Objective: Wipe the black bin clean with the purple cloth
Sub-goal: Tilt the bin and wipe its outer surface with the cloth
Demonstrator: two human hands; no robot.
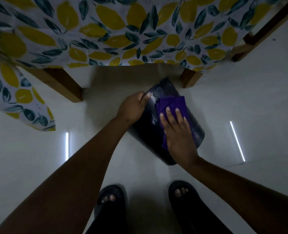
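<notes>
The black bin (150,130) lies tilted on the pale floor just in front of the table, its open end pointing away from me. My left hand (133,107) grips the bin's rim at the far left, fingers curled round the edge. The purple cloth (171,105) is spread over the bin's side. My right hand (178,132) lies flat on the cloth with straight fingers, pressing it against the bin. Part of the bin's near end is hidden under my right wrist.
A table draped in a lemon-print cloth (106,31) fills the top of the view, with wooden legs (64,83) left and right of the bin. My feet in dark sandals (113,198) stand below. Strip-light reflections (237,141) streak the glossy floor.
</notes>
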